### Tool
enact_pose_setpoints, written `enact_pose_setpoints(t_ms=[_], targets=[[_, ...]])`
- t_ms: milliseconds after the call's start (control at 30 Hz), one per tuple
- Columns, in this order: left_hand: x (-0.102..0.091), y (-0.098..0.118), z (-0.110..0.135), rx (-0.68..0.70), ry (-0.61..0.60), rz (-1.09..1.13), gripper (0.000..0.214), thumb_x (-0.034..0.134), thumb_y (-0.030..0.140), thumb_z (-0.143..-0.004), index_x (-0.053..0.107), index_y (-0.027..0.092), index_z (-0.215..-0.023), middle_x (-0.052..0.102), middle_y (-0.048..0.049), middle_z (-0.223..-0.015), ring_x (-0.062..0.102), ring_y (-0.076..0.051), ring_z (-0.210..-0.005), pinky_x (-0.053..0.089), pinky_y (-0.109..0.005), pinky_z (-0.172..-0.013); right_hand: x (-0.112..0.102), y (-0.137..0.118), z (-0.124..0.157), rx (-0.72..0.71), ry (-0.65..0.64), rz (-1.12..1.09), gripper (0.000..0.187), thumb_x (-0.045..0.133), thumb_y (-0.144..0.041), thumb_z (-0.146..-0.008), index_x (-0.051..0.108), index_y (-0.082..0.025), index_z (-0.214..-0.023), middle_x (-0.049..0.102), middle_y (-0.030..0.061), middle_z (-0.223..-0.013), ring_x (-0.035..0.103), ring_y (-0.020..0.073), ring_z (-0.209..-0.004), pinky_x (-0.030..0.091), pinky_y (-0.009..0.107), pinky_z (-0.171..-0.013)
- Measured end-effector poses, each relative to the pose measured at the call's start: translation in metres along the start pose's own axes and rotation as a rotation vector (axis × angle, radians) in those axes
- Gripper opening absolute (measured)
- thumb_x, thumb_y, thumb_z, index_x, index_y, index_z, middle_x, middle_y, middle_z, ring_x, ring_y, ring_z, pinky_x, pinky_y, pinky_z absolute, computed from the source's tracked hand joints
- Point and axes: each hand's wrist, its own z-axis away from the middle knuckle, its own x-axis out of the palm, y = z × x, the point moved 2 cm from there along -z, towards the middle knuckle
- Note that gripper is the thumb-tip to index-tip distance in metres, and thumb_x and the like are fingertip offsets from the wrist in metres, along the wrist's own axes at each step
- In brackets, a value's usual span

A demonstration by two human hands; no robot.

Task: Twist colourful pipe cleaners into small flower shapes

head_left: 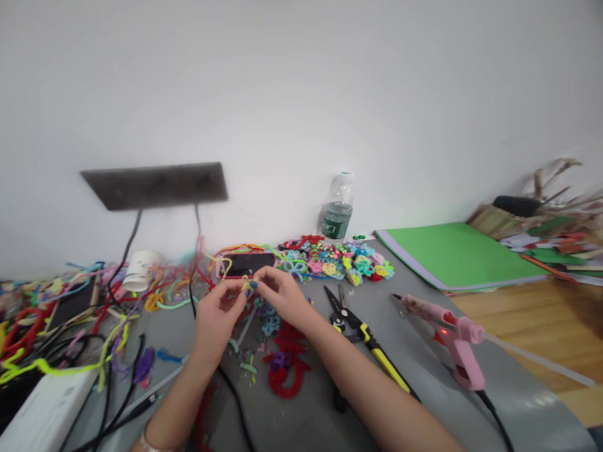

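My left hand (219, 314) and my right hand (283, 295) meet above the grey table, fingertips pinched together. Between them is a short, pale yellow fuzzy pipe cleaner (246, 282), its exact shape partly hidden by the fingers. Dark blue spots show at the fingertips, and I cannot make out whether they are nails or part of the piece. Below the hands lie red pipe cleaner coils (287, 380) with a purple flower (279, 361) on them. Small blue pipe cleaner shapes (270, 322) rest just under my right wrist.
Yellow-handled pliers (382, 362) and a pink glue gun (459, 342) with a lit red light lie right. A bottle (337, 211) stands by the wall behind many pipe cleaner flowers (328, 268). Green sheets (442, 253), a tipped paper cup (139, 271) and black cables (236, 402) surround the hands.
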Motion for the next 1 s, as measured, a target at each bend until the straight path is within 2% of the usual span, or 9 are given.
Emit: enact_pose_setpoints(t_ms=[133,267,367,433,600,867,1000], targets=[[0.001,0.001,0.001,-0.009,0.028,-0.001,0.014,0.072,0.029,-0.075,0.074,0.02,-0.085,0.075,-0.0038,-0.085,0.069,-0.02,-0.081,0.056,-0.029,-0.077,0.002,0.001,0.001,0.011,0.006,0.022,0.015,0.056,-0.032,-0.086,0.055,-0.019,-0.079,0.056,-0.0012,-0.069,0.051,0.0127,-0.062,0.043,0.025,-0.06],[0.0,-0.002,-0.002,-0.069,-0.007,0.066,0.021,0.074,0.035,-0.073,0.075,0.018,-0.086,0.076,-0.0057,-0.085,0.069,-0.021,-0.08,0.056,-0.029,-0.076,-0.002,-0.005,0.001,-0.098,0.036,0.162,0.011,0.056,-0.026,-0.088,0.056,-0.019,-0.08,0.058,0.0001,-0.071,0.052,0.0135,-0.063,0.043,0.025,-0.06],[-0.002,-0.004,-0.004,-0.136,-0.036,0.1,0.027,0.077,0.038,-0.069,0.077,0.017,-0.086,0.077,-0.0061,-0.082,0.068,-0.019,-0.073,0.056,-0.028,-0.07,-0.005,-0.01,0.001,-0.235,-0.039,0.29,0.007,0.053,-0.02,-0.09,0.059,-0.019,-0.085,0.061,0.0033,-0.08,0.055,0.015,-0.07,0.045,0.027,-0.066],[-0.002,-0.004,-0.005,-0.187,-0.054,0.119,0.029,0.08,0.039,-0.064,0.077,0.017,-0.083,0.076,-0.0051,-0.076,0.066,-0.018,-0.066,0.056,-0.027,-0.065,-0.006,-0.011,0.001,-0.267,-0.092,0.341,0.008,0.051,-0.019,-0.091,0.059,-0.019,-0.087,0.062,0.0043,-0.083,0.055,0.0159,-0.074,0.045,0.028,-0.069],[-0.001,-0.002,-0.005,-0.261,-0.106,0.172,0.034,0.084,0.041,-0.057,0.078,0.018,-0.08,0.076,-0.0057,-0.079,0.068,-0.019,-0.067,0.058,-0.03,-0.066,-0.008,-0.007,0.0,-0.172,-0.117,0.304,0.011,0.054,-0.021,-0.09,0.054,-0.019,-0.079,0.056,-0.0004,-0.074,0.051,0.0136,-0.066,0.04,0.024,-0.062],[-0.001,-0.002,-0.005,-0.14,-0.12,0.072,0.019,0.077,0.032,-0.065,0.077,0.018,-0.077,0.073,-0.003,-0.069,0.064,-0.016,-0.064,0.053,-0.026,-0.064,-0.005,-0.01,0.001,-0.16,-0.122,0.209,0.006,0.048,-0.017,-0.089,0.053,-0.02,-0.091,0.053,-0.0018,-0.074,0.051,0.0135,-0.067,0.041,0.024,-0.062],[-0.003,-0.003,-0.006,-0.165,-0.151,0.095,0.02,0.079,0.032,-0.064,0.077,0.018,-0.078,0.072,-0.0025,-0.071,0.063,-0.016,-0.065,0.053,-0.025,-0.064,-0.005,-0.009,0.001,-0.13,-0.121,0.129,0.003,0.049,-0.02,-0.089,0.051,-0.02,-0.086,0.051,-0.0019,-0.074,0.048,0.0128,-0.065,0.04,0.024,-0.06]])
